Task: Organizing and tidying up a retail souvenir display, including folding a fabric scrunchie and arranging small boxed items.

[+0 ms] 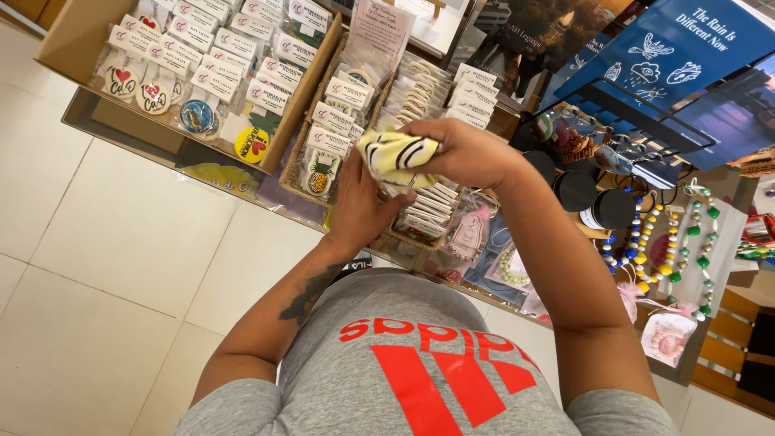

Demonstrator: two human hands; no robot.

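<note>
Hands are meeting over a display table (121,121), seen from above the person's grey shirt (404,363). The right hand (464,149) is closing its fingers around a yellow cloth (397,155) with dark stripes, gripping it bunched at the frame's centre. The left hand (363,198), just at seven o'clock of the cloth, is lying mostly flat with fingers spread, its fingertips touching the cloth's underside; whether it is pinching the cloth is hard to tell. Below both hands a wicker tray (295,173) is holding packets, one with a pineapple charm (320,179). At ten o'clock a cardboard box (69,40) is holding carded key rings. At three o'clock bead strings (686,242) are lying on a white card, with dark round lids (575,190) between them and the hands.
</note>
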